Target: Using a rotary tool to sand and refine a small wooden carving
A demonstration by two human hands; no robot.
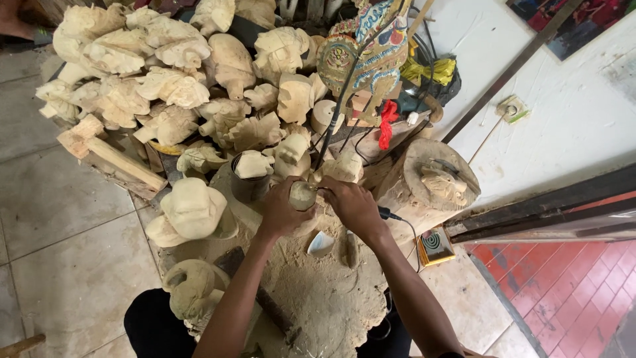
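Note:
My left hand [281, 211] grips a small pale wooden piece [302, 195], roughly cylindrical, over a sawdust-covered work surface [318, 292]. My right hand [352, 204] touches the piece's upper right edge; a thin tool seems pinched in its fingers, but I cannot make it out. Both forearms reach up from the bottom of the head view. A white shard-like bowl [321, 244] lies just below the hands.
A heap of unfinished carved wooden heads [172, 86] fills the upper left. A painted flat puppet [371, 53] stands behind. A log stump with a carved face [440, 182] sits right. A dark metal cup [248, 185], a hammer [265, 298], wooden blocks and tiled floor surround.

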